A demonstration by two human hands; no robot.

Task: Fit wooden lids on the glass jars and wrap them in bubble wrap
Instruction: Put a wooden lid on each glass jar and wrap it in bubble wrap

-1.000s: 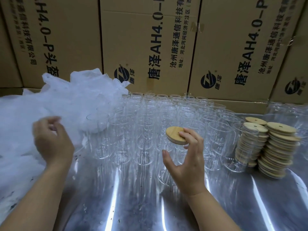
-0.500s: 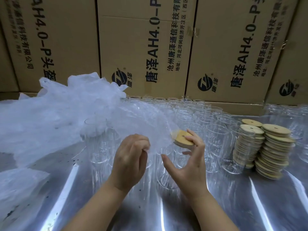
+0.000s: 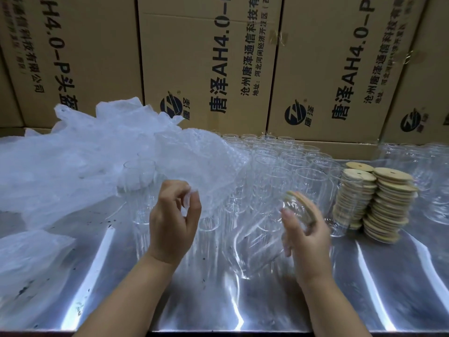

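My left hand (image 3: 173, 222) pinches the edge of a bubble wrap sheet (image 3: 201, 161) that hangs over the clear jars. My right hand (image 3: 307, 235) grips a glass jar (image 3: 260, 242) with a wooden lid (image 3: 300, 203) on its mouth; the jar is tilted, its base toward the lower left. Several upright open glass jars (image 3: 286, 164) fill the middle of the shiny metal table (image 3: 267, 310).
Stacks of wooden lids (image 3: 386, 203) stand to the right of my right hand, with more jars (image 3: 435, 181) beyond them. A heap of bubble wrap (image 3: 73, 164) covers the table's left side. Cardboard boxes (image 3: 209, 69) form a wall behind.
My left hand drew a bubble wrap sheet from the left heap toward the middle. My right hand, which held a lid over the jars, now holds a lidded jar lifted and tilted.
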